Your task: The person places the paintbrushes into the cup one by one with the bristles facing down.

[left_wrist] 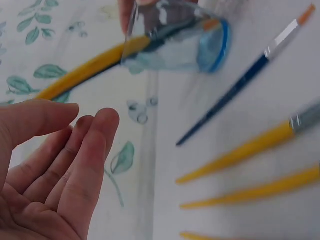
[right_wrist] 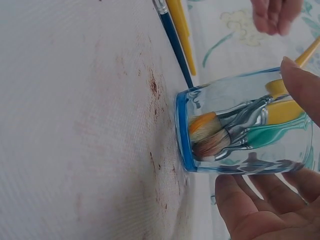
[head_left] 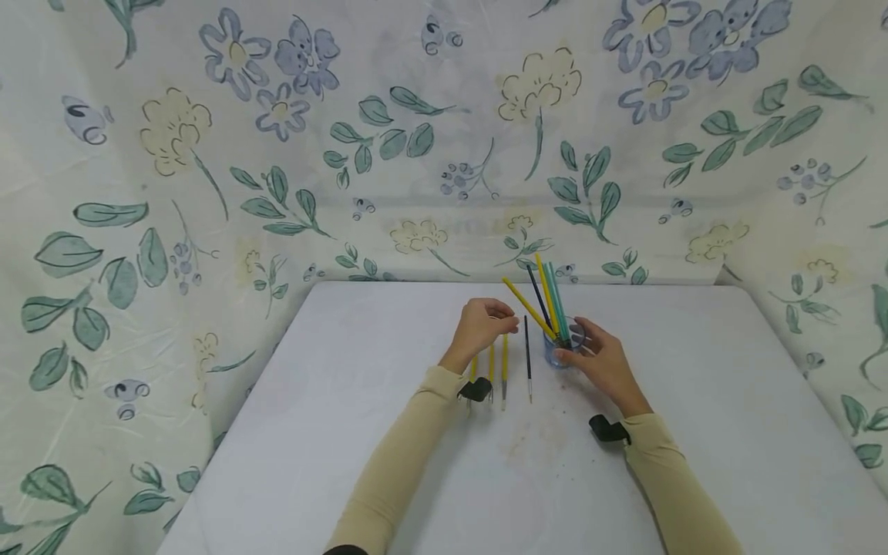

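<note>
Clear blue-based glass cup (head_left: 563, 344) standing on white table (head_left: 347, 401), crammed with yellow, teal and dark brushes, bristles down. Right hand (head_left: 602, 362) cradling cup, fingertips at glass, far side of the grasp hidden. Left hand (head_left: 481, 327) hovering loosely curled, holding nothing. Yellow-handled brushes (head_left: 504, 368) partly hidden beneath; thin dark-blue paintbrush (head_left: 528, 356) alongside.
</note>
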`<state>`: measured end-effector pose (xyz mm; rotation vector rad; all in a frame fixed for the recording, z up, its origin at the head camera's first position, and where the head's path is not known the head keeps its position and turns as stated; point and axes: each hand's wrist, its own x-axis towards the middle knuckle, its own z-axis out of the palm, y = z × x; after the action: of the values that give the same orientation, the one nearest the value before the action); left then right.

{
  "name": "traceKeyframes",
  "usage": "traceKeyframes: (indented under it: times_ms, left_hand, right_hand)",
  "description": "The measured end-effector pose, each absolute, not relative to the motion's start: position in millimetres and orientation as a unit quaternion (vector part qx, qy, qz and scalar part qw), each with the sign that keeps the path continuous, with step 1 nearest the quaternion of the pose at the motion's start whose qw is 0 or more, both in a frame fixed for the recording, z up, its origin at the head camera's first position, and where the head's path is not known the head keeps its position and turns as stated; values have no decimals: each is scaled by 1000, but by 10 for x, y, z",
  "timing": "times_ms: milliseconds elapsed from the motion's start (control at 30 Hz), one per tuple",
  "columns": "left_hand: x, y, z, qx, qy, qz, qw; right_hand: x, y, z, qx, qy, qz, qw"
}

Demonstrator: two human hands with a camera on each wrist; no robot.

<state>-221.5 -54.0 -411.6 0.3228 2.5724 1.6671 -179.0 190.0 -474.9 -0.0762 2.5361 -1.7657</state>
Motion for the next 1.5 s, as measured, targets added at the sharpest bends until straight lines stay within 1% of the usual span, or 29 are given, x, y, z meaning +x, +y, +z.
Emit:
traceKeyframes:
  times_ms: [100,267,433,667,933,1167,1500]
  left_hand:
    - [-2251,-683,-4140,89,850,519,12]
    - [-2286,-889,-4199,33,889,456,-10]
    - [-2307,-978,-4269,-17,920,392,13]
    - [-2319,-948,-4368,-49,935,350,42]
    - [-2290,-930,-4414,-45,940,336,45]
    - [-2272,-944,-4440,-54,944,319,63]
    - [-2240,-853,-4438,-76,962,251,76]
  right_hand:
    - [-1794,1911,-4745,-30,816,-577,23]
    - [-1780,1923,-4734,-30,817,-576,25]
    - [-1785,1922,-4735,-28,821,-570,23]
    - [-1805,1913,-4748,-24,821,-570,28]
    - [-1793,1931,-4739,-33,816,-576,22]
    - [-1785,1926,-4724,-35,821,-570,23]
    - [-1788,1927,-4719,-33,821,-570,22]
